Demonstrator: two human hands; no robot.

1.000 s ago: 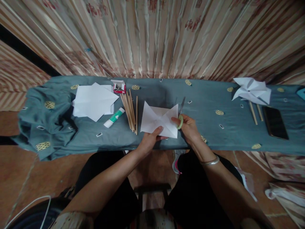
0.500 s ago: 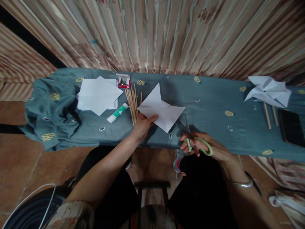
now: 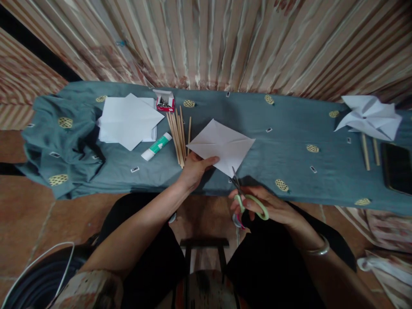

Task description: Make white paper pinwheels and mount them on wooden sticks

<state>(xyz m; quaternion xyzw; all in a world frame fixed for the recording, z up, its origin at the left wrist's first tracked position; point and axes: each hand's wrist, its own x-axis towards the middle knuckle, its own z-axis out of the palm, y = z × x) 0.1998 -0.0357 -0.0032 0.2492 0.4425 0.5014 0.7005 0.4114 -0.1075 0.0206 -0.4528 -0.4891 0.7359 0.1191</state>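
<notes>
A creased white paper square (image 3: 222, 143) is held above the cloth near the middle of the table. My left hand (image 3: 195, 171) pinches its lower left side, thumb on top. Fingers of my right hand (image 3: 257, 201) are in the handles of light green scissors (image 3: 238, 191). The scissor blades point up at the sheet's lower corner, one of them over the paper. Wooden sticks (image 3: 176, 135) lie in a bundle just left of the sheet.
A stack of white paper (image 3: 119, 120), a glue stick (image 3: 156, 146) and a small red box of metal pins (image 3: 165, 102) lie to the left. At the right are paper pinwheels (image 3: 370, 116) on sticks and a dark phone (image 3: 396, 167). Bunched tablecloth (image 3: 77, 150) covers the left end.
The paper's lifted flaps now lie flat, so it appears as a full square. My right hand has brought the scissors left to the sheet's lower corner. My left hand keeps its grip.
</notes>
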